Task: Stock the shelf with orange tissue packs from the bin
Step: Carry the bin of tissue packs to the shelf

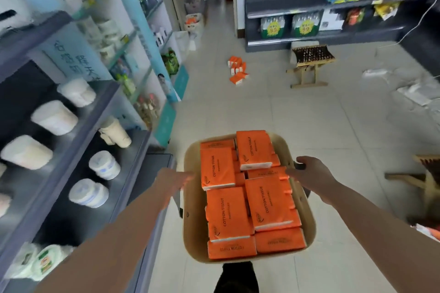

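Gripping the bin (193, 221), left hand (176, 179) and right hand (307, 172) flank packs (226, 211).

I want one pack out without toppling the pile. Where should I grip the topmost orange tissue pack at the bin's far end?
Likely from above, pinching its two long edges: the flat orange plastic-wrapped tissue pack lies face-up, highest in the tan plastic bin, both edges exposed.

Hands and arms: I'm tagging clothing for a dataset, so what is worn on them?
Nothing visible. Both arms are bare to the frame's edge, with no sleeve in view. The left hand and right hand are ungloved, and no watch or bracelet shows at either wrist.
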`<move>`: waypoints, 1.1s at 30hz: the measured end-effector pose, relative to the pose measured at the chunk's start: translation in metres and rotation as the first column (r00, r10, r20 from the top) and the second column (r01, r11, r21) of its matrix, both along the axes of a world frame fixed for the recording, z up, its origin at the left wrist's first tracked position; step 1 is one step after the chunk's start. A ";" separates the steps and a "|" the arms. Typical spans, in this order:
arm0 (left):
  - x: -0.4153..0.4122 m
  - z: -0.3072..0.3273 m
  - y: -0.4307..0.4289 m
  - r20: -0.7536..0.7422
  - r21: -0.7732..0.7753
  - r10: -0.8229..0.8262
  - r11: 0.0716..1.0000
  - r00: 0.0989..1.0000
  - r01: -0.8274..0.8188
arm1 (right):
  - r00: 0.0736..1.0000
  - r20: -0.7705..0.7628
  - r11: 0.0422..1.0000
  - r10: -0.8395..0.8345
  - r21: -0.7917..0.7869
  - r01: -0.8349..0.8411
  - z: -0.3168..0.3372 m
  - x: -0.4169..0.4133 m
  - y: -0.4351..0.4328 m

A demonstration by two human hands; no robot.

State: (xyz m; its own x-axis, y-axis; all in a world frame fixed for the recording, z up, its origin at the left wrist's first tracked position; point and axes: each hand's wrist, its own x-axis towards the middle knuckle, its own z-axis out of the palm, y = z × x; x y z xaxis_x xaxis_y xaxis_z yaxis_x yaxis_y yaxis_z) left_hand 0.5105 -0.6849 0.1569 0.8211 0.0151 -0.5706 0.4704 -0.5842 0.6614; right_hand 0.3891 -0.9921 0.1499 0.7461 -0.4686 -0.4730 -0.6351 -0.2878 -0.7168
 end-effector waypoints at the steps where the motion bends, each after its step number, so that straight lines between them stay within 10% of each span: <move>1: 0.018 -0.001 -0.013 0.033 -0.008 -0.055 0.998 0.998 0.056 | 1.000 0.002 1.000 -0.019 -0.011 0.019 0.000 0.013 -0.011; 13: 0.242 -0.019 -0.159 0.086 0.071 -0.397 0.917 0.914 0.392 | 0.964 -0.057 0.964 -0.261 -0.067 0.257 -0.005 0.175 -0.125; 33: 0.561 -0.004 -0.479 0.019 0.104 -0.404 0.911 0.915 0.400 | 0.947 -0.064 0.949 -0.314 0.012 0.316 0.000 0.466 -0.423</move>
